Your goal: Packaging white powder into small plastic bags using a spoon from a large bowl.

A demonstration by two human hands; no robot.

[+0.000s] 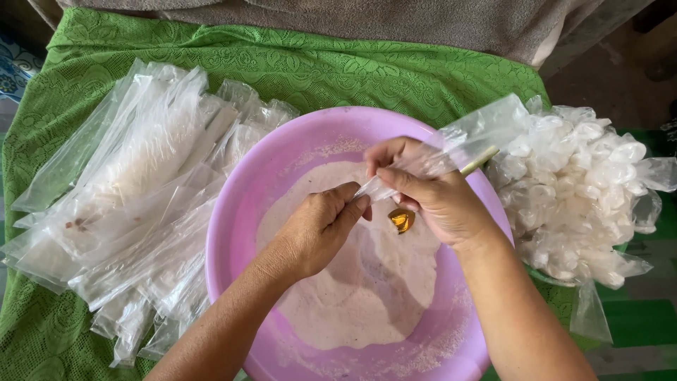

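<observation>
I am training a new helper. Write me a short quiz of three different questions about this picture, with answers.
1. True or false: the pink basin stands on a green lace cloth.
2. What do the two hands hold together? A) a small clear plastic bag B) a knife C) a cup
3. On which side of the picture lies the pile of filled, tied bags?

Key
1. True.
2. A: the left hand and right hand hold a small clear bag over the pale powder, above a golden spoon.
3. The right side; empty flat bags lie on the left.

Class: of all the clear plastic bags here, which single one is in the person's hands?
The small bag above the purple basin, pinched between both hands; the rest lie piled alongside.
</observation>
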